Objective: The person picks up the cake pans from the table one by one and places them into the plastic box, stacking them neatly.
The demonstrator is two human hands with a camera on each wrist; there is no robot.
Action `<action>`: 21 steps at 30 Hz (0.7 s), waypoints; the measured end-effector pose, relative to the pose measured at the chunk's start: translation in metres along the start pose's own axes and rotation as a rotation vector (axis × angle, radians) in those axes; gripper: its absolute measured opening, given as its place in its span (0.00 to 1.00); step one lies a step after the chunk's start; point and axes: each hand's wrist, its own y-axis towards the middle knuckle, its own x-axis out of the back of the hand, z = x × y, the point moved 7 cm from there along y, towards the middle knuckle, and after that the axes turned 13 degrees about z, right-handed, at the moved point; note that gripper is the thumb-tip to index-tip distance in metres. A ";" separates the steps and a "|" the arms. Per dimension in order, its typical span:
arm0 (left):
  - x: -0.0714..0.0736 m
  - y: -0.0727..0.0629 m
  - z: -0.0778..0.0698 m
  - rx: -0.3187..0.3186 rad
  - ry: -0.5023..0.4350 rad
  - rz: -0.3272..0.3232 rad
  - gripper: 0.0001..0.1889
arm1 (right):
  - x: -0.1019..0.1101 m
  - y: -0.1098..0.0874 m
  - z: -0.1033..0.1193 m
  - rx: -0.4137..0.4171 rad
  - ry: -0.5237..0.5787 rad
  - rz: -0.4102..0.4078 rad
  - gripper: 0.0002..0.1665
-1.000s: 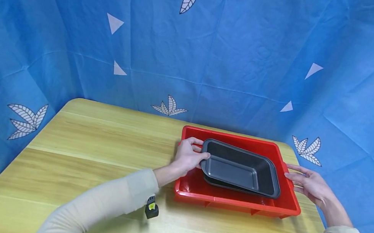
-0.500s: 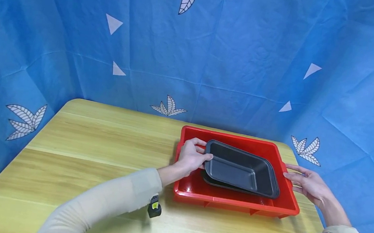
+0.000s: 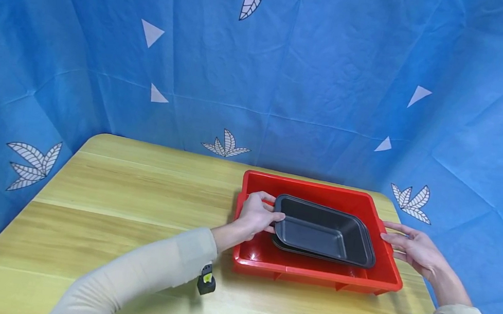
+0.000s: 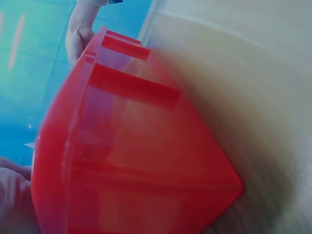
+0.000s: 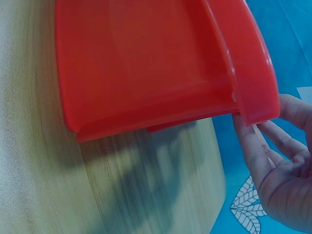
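Observation:
A dark grey loaf pan (image 3: pixel 314 234) lies in the red plastic bin (image 3: pixel 303 274). The rim of a second dark pan (image 3: pixel 280 243) shows just beneath it, most of it hidden. At the loaf pan's left end, my left hand (image 3: pixel 254 214) pinches the rim, thumb on top and fingers underneath. My right hand (image 3: pixel 418 249) holds the bin's right rim between thumb and fingers, as the right wrist view shows from below. In the left wrist view the bin's wall (image 4: pixel 136 146) fills the middle, and only part of the left hand (image 4: pixel 17 197) shows at the lower left edge.
The bin stands at the right rear of a light wooden table (image 3: pixel 136 190), close to its back edge. A blue patterned cloth (image 3: pixel 266 65) hangs behind and along the sides. Small black cameras are strapped to both sleeves.
The loaf pan has shifted slightly right, and its left end has come down closer to the pan below, my left hand moving with it. My right hand stays at the bin's rim.

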 end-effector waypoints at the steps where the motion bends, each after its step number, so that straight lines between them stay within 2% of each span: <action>1: 0.000 0.000 0.000 0.002 0.006 0.003 0.24 | 0.000 0.000 0.000 0.000 0.003 0.000 0.27; 7: 0.001 -0.002 -0.002 0.035 0.062 0.007 0.28 | 0.000 0.000 0.000 0.000 -0.004 -0.002 0.30; 12: 0.001 -0.004 -0.004 0.047 0.071 0.008 0.29 | 0.000 0.000 -0.001 0.002 0.016 0.003 0.24; 21: 0.002 -0.011 -0.007 0.041 0.086 0.044 0.32 | 0.000 -0.001 -0.001 -0.002 -0.020 -0.004 0.36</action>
